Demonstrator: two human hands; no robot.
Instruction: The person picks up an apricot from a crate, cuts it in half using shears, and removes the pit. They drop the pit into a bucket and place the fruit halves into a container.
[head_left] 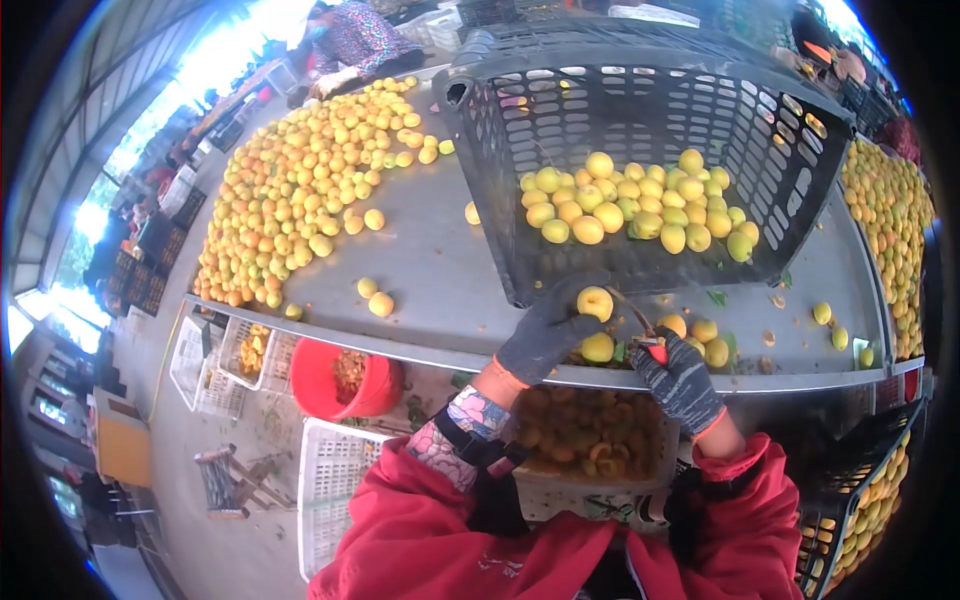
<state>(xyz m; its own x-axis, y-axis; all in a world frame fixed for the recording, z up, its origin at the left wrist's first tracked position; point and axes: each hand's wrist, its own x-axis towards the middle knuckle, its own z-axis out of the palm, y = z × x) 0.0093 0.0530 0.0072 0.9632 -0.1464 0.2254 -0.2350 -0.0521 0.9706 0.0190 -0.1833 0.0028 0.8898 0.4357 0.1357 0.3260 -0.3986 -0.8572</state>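
Observation:
Between the gloved fingers of my left hand (545, 335) is a yellow-orange apricot (594, 303), just in front of the crate's lip. My right hand (683, 385), in a striped grey glove, is wrapped round a red-handled tool (657, 352). A thin, curved metal part of that tool reaches toward the apricot. Beneath my left fingers, another apricot (597, 348) rests at the table's front edge. Several loose apricots (704, 331) lie beyond my right hand. The black plastic crate (590, 264) is tipped toward me, with a heap of apricots inside.
A big pile of apricots (300, 190) covers the left of the metal table (420, 240). Below its edge stand a red bucket (316, 385), a white crate (325, 480) and a bin of cut fruit (595, 470). A person (355, 45) works at the far end.

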